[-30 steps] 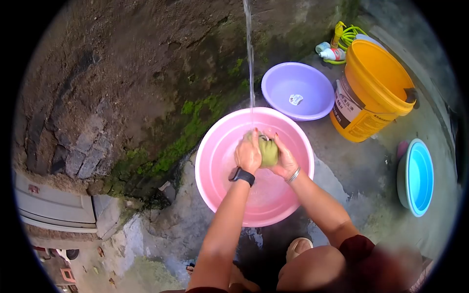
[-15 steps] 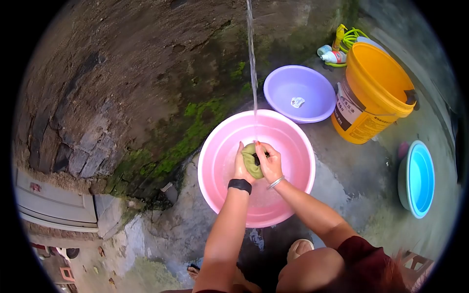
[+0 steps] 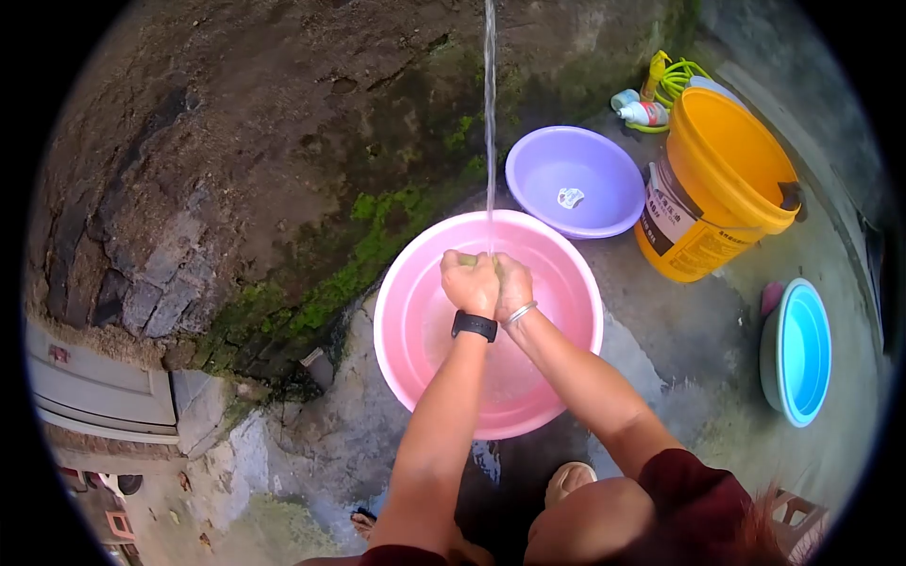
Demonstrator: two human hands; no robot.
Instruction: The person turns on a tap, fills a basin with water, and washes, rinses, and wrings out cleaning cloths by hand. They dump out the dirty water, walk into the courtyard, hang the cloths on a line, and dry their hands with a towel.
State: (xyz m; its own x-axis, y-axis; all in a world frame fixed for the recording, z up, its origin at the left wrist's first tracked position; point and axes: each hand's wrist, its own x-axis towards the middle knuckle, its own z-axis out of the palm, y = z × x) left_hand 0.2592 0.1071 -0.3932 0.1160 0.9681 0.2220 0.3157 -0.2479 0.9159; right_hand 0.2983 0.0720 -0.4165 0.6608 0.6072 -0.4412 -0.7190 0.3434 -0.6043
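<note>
My left hand [image 3: 471, 287], with a black band at the wrist, is closed with its back toward me. Pressed against it is my right hand [image 3: 513, 282], fingers curled, a silver bangle on that wrist. Between them they grip a green cloth [image 3: 467, 259], of which only a small strip shows; the rest is hidden by the hands. Both hands are over the pink basin [image 3: 389, 366], which has water in it. A stream of water [image 3: 490, 123] falls from above onto the hands.
Behind the pink basin stands a purple basin [image 3: 538, 160] with a small whitish piece in it. To its right is a yellow bucket [image 3: 703, 241], with bottles [image 3: 645, 114] and a green hose [image 3: 681, 77] behind. A blue basin [image 3: 805, 358] stands far right. A mossy earth wall [image 3: 311, 189] rises at left.
Both hands have moved up toward the stream and closed tighter together. The green cloth, plainly visible before, is now mostly covered by the hands. Water now falls directly on them.
</note>
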